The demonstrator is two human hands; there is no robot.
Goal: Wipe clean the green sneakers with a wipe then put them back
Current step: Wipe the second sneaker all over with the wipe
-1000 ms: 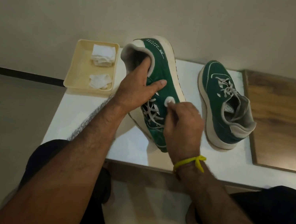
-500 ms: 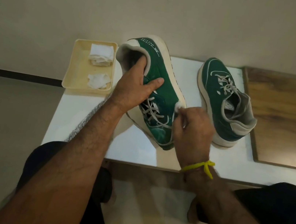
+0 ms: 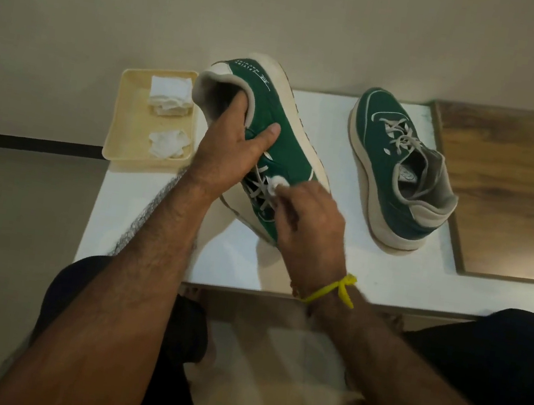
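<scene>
My left hand point(image 3: 231, 152) grips a green sneaker point(image 3: 286, 135) by its collar, fingers inside the opening and thumb on the side, holding it tilted heel-up above the white table point(image 3: 334, 275). My right hand point(image 3: 308, 219) pinches a small white wipe point(image 3: 277, 183) against the laces near the toe; most of the wipe is hidden under the fingers. The second green sneaker point(image 3: 398, 173) stands upright on the table to the right, toe pointing away.
A cream tray point(image 3: 123, 132) at the table's left back corner holds a folded stack of wipes point(image 3: 170, 96) and a crumpled wipe point(image 3: 167, 143). A wooden board point(image 3: 516, 191) lies at the right. The wall stands close behind.
My right hand slid the wipe from the sneaker's side near the sole back up and left onto the laces. The left hand kept its hold on the tilted sneaker.
</scene>
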